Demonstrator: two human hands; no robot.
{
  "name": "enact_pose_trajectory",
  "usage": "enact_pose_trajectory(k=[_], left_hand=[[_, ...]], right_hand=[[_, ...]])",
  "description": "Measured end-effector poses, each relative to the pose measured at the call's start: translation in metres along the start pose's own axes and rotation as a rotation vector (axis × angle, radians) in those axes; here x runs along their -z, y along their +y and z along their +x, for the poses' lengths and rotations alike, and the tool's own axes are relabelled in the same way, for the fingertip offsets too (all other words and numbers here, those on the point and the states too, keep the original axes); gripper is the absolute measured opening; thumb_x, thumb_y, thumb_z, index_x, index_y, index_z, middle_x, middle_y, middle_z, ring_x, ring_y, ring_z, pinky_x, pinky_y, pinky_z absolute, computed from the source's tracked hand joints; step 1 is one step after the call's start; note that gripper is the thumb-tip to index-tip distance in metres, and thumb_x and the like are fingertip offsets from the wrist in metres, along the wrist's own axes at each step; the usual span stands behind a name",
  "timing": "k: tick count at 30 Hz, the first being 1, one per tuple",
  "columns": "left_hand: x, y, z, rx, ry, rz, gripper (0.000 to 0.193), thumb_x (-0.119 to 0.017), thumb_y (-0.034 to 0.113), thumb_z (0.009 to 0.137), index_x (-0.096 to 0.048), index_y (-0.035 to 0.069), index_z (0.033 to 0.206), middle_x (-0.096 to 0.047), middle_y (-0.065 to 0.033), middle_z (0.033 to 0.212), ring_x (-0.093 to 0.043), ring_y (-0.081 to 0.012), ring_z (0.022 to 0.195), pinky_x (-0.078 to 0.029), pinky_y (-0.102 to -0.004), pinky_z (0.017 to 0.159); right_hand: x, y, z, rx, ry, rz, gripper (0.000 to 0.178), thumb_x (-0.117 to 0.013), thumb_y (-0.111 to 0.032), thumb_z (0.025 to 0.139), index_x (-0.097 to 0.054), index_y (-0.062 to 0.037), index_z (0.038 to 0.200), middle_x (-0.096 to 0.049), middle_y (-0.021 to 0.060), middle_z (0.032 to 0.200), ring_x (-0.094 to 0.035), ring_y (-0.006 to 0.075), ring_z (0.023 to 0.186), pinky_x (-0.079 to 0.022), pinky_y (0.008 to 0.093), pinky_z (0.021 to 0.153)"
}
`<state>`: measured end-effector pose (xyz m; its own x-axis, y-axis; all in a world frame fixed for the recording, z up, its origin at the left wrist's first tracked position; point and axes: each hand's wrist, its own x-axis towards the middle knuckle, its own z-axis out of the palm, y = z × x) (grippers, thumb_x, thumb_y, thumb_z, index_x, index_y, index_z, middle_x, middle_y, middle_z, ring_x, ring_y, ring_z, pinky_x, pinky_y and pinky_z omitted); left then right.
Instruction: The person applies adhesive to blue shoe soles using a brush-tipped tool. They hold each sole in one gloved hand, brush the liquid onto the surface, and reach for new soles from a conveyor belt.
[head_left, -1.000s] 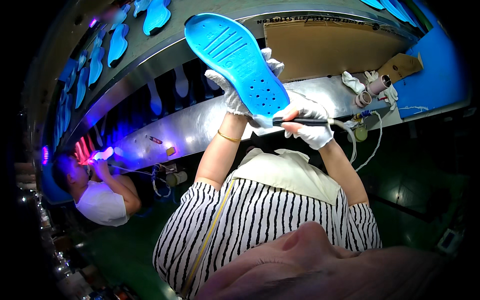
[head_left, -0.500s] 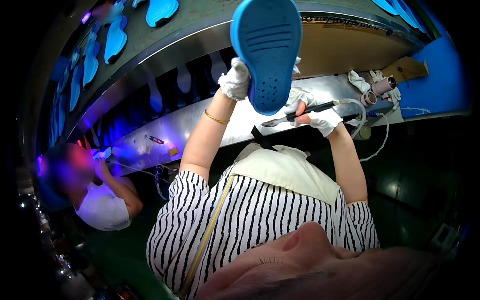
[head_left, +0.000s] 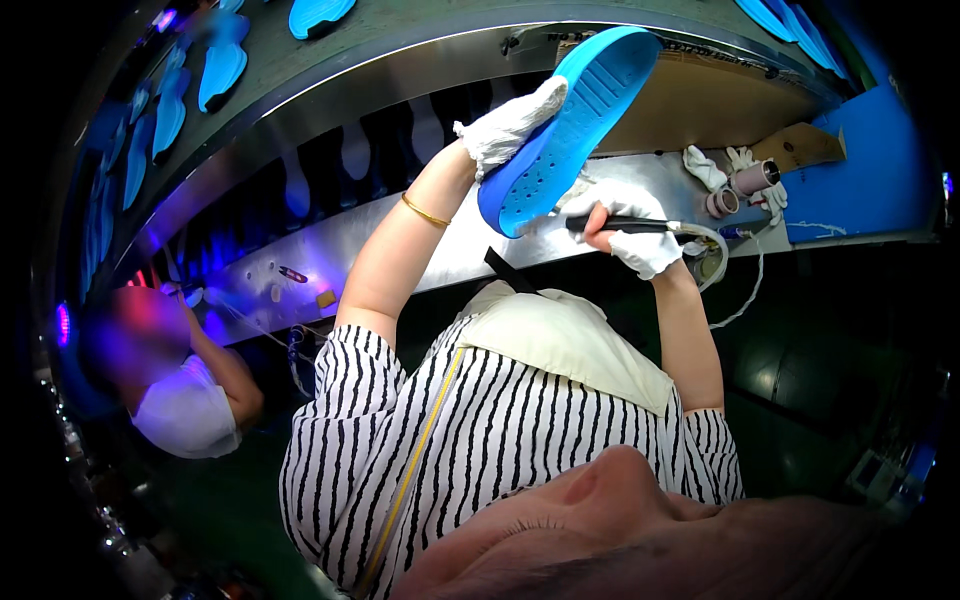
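A blue shoe sole point(head_left: 590, 115) is held up at a tilt, its grooved and dimpled face in view. My left hand point(head_left: 515, 125), in a white glove, grips it along its left edge. In my right hand point(head_left: 640, 245), also gloved with bare fingertips showing, is a black-handled tool point(head_left: 625, 223) with a flat metal tip and a pale cord at its back end. That tip lies close by the sole's lower end, blurred; whether it touches, I cannot tell. The far fingers of my left hand are hidden behind the sole.
Behind is a metal-edged conveyor point(head_left: 400, 55) carrying several blue soles point(head_left: 222, 65). The steel bench point(head_left: 400, 245) holds white gloves point(head_left: 705, 168), thread spools point(head_left: 752, 178) and a small yellowish block point(head_left: 326, 298). Cardboard point(head_left: 800, 148) rests by a blue panel point(head_left: 865, 165). Another person point(head_left: 190, 405) sits at left.
The sole has swung from nearly upright to a slant, its upper end moving right and its lower end left. My right hand has brought the tool's tip near that lower end.
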<state>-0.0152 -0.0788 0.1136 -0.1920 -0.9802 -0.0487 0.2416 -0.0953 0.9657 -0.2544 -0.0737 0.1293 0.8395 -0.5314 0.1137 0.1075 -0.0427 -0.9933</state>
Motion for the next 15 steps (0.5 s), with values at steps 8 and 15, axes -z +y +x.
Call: enact_pose_trajectory(k=[8, 15], left_hand=[[-0.041, 0.012, 0.011, 0.055, 0.141, -0.007, 0.086, -0.053, 0.074, 0.082, -0.053, 0.004, 0.131, -0.067, -0.0187, 0.106, -0.07, -0.0275, 0.084, -0.06, -0.0371, 0.073], [-0.07, 0.023, -0.005, 0.15, 0.28, 0.097, 0.086, -0.054, 0.072, 0.084, -0.049, 0.005, 0.138, -0.064, -0.019, 0.114, -0.066, -0.0241, 0.094, -0.056, -0.0372, 0.082]], right_hand=[[0.023, -0.021, -0.026, 0.147, -0.041, -0.354, 0.012, -0.064, 0.004, 0.066, -0.062, -0.0028, 0.075, -0.065, 0.0111, 0.092, -0.061, 0.0202, 0.082, -0.05, 0.0321, 0.075], [0.041, -0.025, -0.025, 0.392, -0.044, -0.454, 0.014, -0.062, 0.007, 0.067, -0.062, -0.0037, 0.076, -0.061, 0.0099, 0.081, -0.06, 0.0254, 0.084, -0.049, 0.0344, 0.075]])
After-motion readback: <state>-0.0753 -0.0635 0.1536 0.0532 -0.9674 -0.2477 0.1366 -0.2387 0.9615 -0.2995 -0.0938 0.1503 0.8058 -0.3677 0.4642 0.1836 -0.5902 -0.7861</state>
